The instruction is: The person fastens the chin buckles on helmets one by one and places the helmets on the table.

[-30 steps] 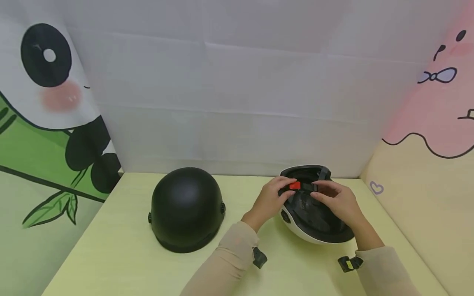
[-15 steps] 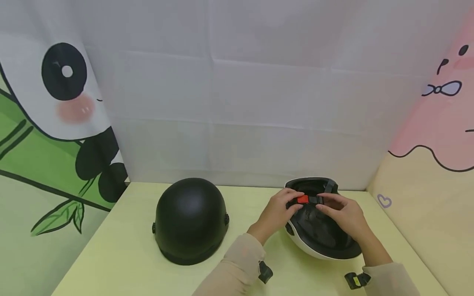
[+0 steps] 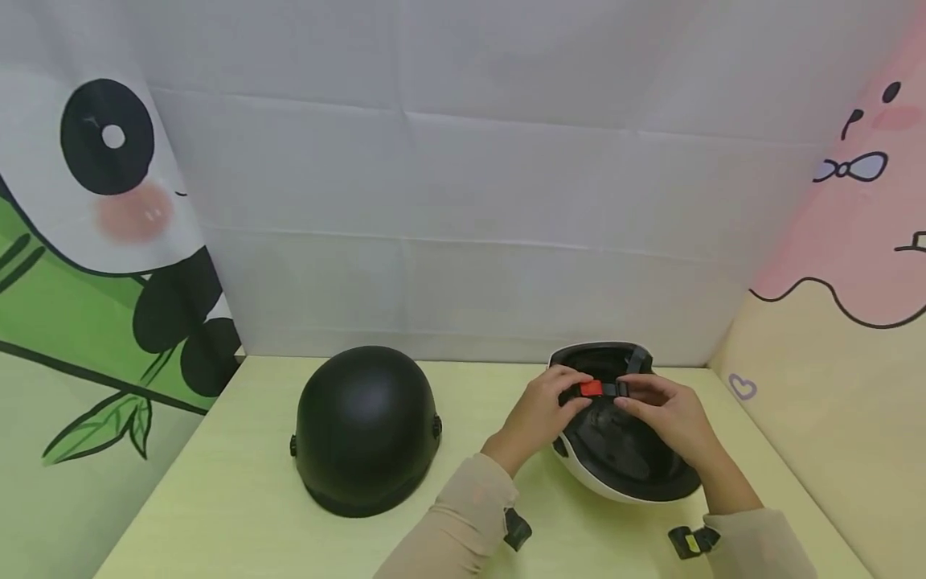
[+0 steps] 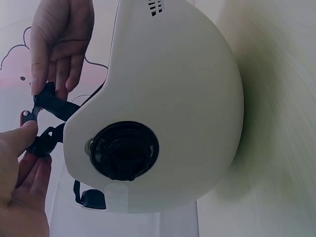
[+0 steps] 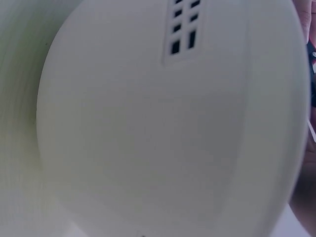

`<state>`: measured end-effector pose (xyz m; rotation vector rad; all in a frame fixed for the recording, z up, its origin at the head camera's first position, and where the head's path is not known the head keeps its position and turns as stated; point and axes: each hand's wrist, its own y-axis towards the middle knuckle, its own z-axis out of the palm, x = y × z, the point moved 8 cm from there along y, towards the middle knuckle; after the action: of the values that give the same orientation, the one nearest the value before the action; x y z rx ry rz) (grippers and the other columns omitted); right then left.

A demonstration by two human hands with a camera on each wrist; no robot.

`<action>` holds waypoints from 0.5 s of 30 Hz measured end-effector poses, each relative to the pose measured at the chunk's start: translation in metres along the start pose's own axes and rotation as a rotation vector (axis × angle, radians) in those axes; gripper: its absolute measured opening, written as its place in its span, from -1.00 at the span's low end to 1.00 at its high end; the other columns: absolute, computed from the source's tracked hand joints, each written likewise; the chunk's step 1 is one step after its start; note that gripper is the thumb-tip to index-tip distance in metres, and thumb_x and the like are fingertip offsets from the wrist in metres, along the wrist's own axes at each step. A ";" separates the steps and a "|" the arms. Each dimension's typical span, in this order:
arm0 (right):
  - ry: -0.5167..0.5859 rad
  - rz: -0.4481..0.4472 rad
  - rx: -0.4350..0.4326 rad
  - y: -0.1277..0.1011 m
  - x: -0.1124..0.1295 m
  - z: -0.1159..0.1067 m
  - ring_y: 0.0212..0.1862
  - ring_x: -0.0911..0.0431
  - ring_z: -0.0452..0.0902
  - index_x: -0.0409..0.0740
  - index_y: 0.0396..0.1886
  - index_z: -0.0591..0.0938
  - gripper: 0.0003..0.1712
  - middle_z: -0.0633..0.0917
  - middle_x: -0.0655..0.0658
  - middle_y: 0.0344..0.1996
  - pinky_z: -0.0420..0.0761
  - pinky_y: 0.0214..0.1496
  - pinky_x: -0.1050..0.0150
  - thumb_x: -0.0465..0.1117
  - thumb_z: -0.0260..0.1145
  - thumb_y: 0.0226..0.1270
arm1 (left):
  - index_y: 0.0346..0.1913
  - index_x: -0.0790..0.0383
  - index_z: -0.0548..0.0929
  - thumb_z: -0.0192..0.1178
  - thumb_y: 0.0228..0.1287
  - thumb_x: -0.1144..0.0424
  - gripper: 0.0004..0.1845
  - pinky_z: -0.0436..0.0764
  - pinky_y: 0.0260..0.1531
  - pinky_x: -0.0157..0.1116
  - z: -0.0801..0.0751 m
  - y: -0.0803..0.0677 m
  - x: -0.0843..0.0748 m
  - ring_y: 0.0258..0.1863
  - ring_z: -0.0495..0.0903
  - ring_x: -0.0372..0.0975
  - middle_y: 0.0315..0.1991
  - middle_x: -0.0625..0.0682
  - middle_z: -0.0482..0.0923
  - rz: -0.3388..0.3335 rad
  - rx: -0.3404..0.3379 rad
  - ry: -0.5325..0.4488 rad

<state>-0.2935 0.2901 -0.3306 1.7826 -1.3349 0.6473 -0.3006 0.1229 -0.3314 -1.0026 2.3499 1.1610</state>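
Cartoon-printed cloth walls close in the pale yellow desk (image 3: 239,490), where the white hard-shell helmet (image 3: 622,450) lies upside down at the right, its dark lining facing up. Across its opening you hold the black chin strap with its red plastic buckle (image 3: 592,389). If the two halves meet crooked, the buckle may not latch, and the round shell could rock under a pull. Your left hand (image 3: 538,414) pinches the red end; your right hand (image 3: 669,418) pinches the black strap beside it, both grips closed. A matte black dome helmet (image 3: 364,428) sits well apart, to the left.
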 end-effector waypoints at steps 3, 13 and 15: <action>0.024 0.022 0.017 0.002 -0.003 0.003 -0.25 0.18 0.58 -0.24 -0.05 0.59 -0.52 0.65 -0.17 -0.27 0.52 -0.25 0.39 -0.06 0.38 0.08 | 0.01 0.11 0.58 0.22 0.17 0.16 -0.67 0.37 -0.08 -0.51 -0.001 0.000 -0.001 -0.07 0.43 -0.36 -0.06 -0.11 0.45 0.006 0.009 0.008; -0.004 -0.001 0.008 0.006 -0.007 0.007 -0.24 0.18 0.57 -0.27 -0.09 0.62 -0.59 0.66 -0.18 -0.29 0.50 -0.24 0.42 -0.14 0.38 0.08 | -0.01 0.10 0.57 0.20 0.18 0.12 -0.68 0.37 -0.08 -0.49 0.005 0.003 0.000 -0.05 0.42 -0.35 -0.05 -0.11 0.45 -0.020 0.074 0.038; -0.006 -0.008 0.004 0.007 -0.007 0.007 -0.24 0.16 0.57 -0.27 -0.09 0.62 -0.60 0.66 -0.18 -0.28 0.50 -0.24 0.42 -0.15 0.38 0.09 | -0.01 0.11 0.57 0.20 0.18 0.12 -0.68 0.38 -0.09 -0.49 0.005 0.004 0.000 -0.07 0.42 -0.35 -0.06 -0.11 0.45 -0.022 0.080 0.037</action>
<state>-0.3029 0.2869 -0.3375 1.7938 -1.3307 0.6409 -0.3035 0.1283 -0.3317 -1.0287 2.3877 1.0403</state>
